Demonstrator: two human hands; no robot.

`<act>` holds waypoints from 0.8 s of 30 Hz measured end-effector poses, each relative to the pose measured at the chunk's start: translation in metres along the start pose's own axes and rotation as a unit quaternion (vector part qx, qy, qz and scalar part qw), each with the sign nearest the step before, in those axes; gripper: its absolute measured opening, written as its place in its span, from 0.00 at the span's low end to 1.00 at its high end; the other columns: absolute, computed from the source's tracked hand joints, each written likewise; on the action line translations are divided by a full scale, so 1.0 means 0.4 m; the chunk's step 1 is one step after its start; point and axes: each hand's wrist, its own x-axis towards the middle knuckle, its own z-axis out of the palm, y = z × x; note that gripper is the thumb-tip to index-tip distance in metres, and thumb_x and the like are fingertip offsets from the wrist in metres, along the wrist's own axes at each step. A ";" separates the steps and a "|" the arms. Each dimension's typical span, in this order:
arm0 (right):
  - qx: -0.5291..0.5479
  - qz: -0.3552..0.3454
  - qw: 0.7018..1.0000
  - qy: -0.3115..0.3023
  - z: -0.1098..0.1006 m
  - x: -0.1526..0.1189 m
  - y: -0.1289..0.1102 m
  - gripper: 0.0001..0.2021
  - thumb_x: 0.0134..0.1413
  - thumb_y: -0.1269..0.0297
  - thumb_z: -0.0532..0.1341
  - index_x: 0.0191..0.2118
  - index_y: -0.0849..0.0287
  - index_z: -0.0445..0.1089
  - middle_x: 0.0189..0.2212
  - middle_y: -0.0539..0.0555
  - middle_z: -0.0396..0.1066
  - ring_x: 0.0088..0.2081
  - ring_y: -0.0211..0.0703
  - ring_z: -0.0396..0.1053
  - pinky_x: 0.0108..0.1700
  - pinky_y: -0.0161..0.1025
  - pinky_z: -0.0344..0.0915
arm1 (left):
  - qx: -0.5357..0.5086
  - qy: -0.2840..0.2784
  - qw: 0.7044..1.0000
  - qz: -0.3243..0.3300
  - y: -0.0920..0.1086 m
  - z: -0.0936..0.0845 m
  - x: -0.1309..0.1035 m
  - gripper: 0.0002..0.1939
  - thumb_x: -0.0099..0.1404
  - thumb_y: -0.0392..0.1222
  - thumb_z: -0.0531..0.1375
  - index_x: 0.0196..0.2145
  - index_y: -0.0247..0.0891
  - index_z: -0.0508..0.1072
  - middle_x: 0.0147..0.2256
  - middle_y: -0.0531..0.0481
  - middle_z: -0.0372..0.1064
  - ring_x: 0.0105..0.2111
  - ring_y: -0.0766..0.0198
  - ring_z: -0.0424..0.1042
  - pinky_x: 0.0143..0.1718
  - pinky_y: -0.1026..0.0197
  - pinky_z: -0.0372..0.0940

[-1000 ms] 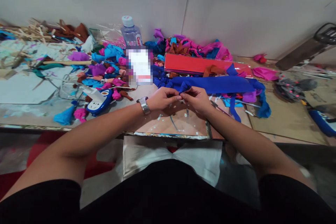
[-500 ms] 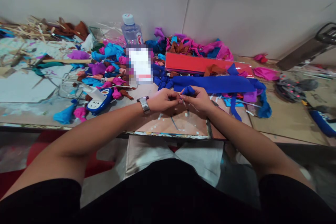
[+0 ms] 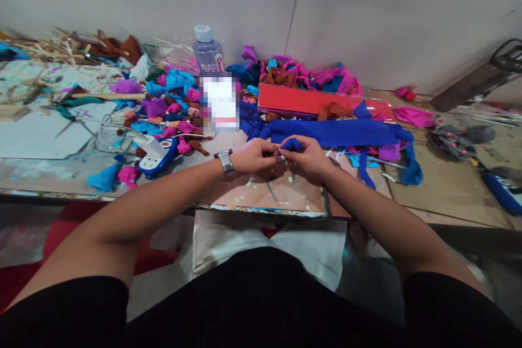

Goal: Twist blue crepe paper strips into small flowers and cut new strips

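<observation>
- Gripping: right hand (image 3: 306,155), closed around the blue roll (image 3: 291,144) over the table (image 3: 302,197).
- Left hand (image 3: 258,155): fingertips apparently pinching its lower end, partly hidden.
- Roll: probably light, soft, easily crushed; best held low.

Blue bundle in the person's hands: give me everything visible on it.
The blue bundle is a small, rounded, deep-blue wad of gathered material, matte and soft-looking; paper or cloth, I can't tell. Its upper part shows folds. The right hand holds it, with fingers around it; the left hand pinches at its lower-left end, where detail is too small to read. It sits on the near side of the long blue strip. Its underside is hidden.
</observation>
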 end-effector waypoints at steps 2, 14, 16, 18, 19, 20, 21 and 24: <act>-0.013 0.006 1.000 -0.008 -0.003 -0.001 -0.004 0.24 0.46 0.49 0.78 0.44 0.57 0.75 0.29 0.47 0.73 0.24 0.35 0.65 0.25 0.34 0.62 | 0.053 0.008 0.999 0.003 -0.003 -0.005 0.002 0.13 0.65 0.45 0.59 0.28 0.35 0.77 0.25 0.53 0.70 0.27 0.68 0.64 0.30 0.63 0.57; -0.095 -0.015 0.995 0.011 -0.007 0.004 -0.004 0.24 0.47 0.45 0.76 0.40 0.57 0.75 0.29 0.47 0.71 0.25 0.35 0.62 0.25 0.33 0.62 | 0.221 0.023 0.975 0.034 -0.009 -0.007 0.002 0.14 0.66 0.47 0.59 0.28 0.38 0.79 0.25 0.49 0.74 0.25 0.64 0.66 0.30 0.60 0.55; -0.083 -0.013 0.996 0.011 -0.006 0.004 -0.002 0.24 0.47 0.45 0.77 0.41 0.56 0.75 0.29 0.46 0.70 0.25 0.34 0.61 0.25 0.34 0.62 | 0.213 0.024 0.976 0.030 -0.007 -0.007 0.001 0.14 0.65 0.47 0.60 0.27 0.38 0.79 0.25 0.50 0.74 0.25 0.65 0.66 0.30 0.60 0.55; -0.069 -0.009 0.998 0.005 -0.006 0.003 0.001 0.24 0.47 0.45 0.77 0.42 0.55 0.75 0.29 0.46 0.70 0.24 0.35 0.62 0.25 0.34 0.62 | 0.198 0.023 0.980 0.023 -0.006 -0.007 0.000 0.13 0.65 0.47 0.60 0.27 0.38 0.78 0.24 0.51 0.73 0.25 0.65 0.65 0.30 0.60 0.55; -0.063 -0.005 0.998 0.001 -0.006 0.003 0.002 0.24 0.47 0.46 0.77 0.43 0.55 0.75 0.28 0.45 0.70 0.24 0.35 0.63 0.25 0.34 0.62 | 0.191 0.022 0.981 0.018 -0.005 -0.008 0.000 0.13 0.65 0.47 0.60 0.27 0.38 0.77 0.24 0.51 0.72 0.25 0.66 0.65 0.30 0.60 0.54; -0.057 0.000 0.998 0.000 -0.006 0.002 0.002 0.23 0.48 0.46 0.77 0.43 0.55 0.74 0.27 0.45 0.70 0.24 0.35 0.63 0.25 0.34 0.61 | 0.185 0.019 0.982 0.016 -0.005 -0.008 0.000 0.14 0.66 0.48 0.60 0.28 0.38 0.77 0.24 0.52 0.71 0.24 0.66 0.64 0.30 0.60 0.54; -0.051 0.005 0.999 0.000 -0.006 0.002 0.002 0.23 0.48 0.47 0.77 0.43 0.55 0.74 0.26 0.45 0.69 0.23 0.35 0.63 0.24 0.34 0.60 | 0.179 0.016 0.984 0.015 -0.004 -0.009 0.000 0.15 0.67 0.50 0.60 0.28 0.37 0.77 0.24 0.52 0.71 0.24 0.67 0.63 0.30 0.60 0.53; -0.041 0.007 0.999 0.004 -0.005 0.001 -0.001 0.23 0.47 0.46 0.77 0.43 0.55 0.74 0.27 0.45 0.71 0.23 0.35 0.62 0.24 0.34 0.59 | 0.155 0.006 0.988 0.018 -0.001 -0.012 0.001 0.18 0.70 0.53 0.58 0.33 0.37 0.78 0.27 0.52 0.73 0.25 0.66 0.65 0.29 0.60 0.53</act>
